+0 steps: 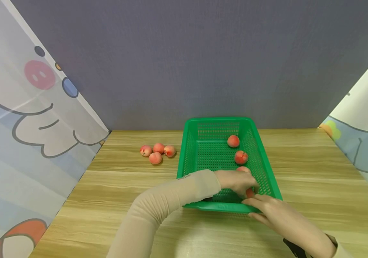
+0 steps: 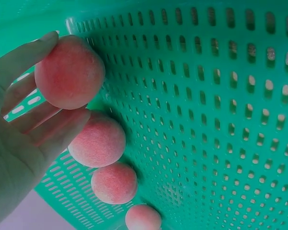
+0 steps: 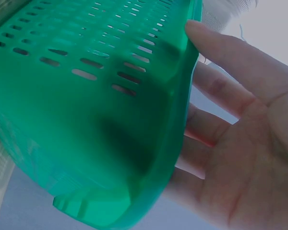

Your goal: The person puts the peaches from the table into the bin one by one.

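A green plastic basket [image 1: 226, 207] with slotted walls stands on the table. Inside its near right corner, my left hand [image 1: 237, 181] holds a peach [image 2: 69, 72] between thumb and fingers, close to the side wall. Three more peaches line that wall beyond it: one peach [image 2: 97, 140] beside the fingertips, a second peach [image 1: 241, 157] and a third peach [image 1: 233, 141] near the back. My right hand [image 1: 277, 211] grips the rim at the near right corner, the thumb on one side and the fingers on the other, as the right wrist view shows.
Several peaches [image 1: 155, 158] lie together on the wooden table [image 1: 113, 200], left of the basket. A grey panel [image 1: 184, 64] rises behind the table. Cartoon-printed sheets [image 1: 26, 118] hang at both sides. My left forearm crosses the basket's near left rim.
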Demonstrator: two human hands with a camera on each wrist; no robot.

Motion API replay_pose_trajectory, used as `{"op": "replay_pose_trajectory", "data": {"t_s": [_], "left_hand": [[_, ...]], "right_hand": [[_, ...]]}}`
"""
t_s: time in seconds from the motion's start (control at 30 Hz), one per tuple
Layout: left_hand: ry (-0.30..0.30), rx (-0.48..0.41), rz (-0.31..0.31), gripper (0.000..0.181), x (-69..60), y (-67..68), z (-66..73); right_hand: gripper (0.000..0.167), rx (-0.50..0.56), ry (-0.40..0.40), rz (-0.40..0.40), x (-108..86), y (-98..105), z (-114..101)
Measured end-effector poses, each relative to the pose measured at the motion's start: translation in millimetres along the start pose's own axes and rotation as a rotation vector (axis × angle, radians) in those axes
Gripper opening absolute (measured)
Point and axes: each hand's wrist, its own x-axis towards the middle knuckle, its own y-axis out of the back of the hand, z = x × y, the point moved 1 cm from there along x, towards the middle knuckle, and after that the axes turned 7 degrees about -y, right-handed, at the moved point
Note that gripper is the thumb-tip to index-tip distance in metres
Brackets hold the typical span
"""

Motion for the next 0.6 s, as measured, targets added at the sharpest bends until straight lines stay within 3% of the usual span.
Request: {"op": "replay_pose_trajectory", "data": {"t_s": [0.27,0.6], "left_hand": [[0.008,-0.011,0.009,0.042,-3.2,3.9,0.1],[0.006,-0.022,0.042,0.045,-13.8,19.1,-0.7]], "right_hand": [[0.029,0.005,-0.026,-0.033,0.6,0.8,-0.8],[0.029,0.013,-0.066,-0.082,0.9,1.8,-2.2]]}}
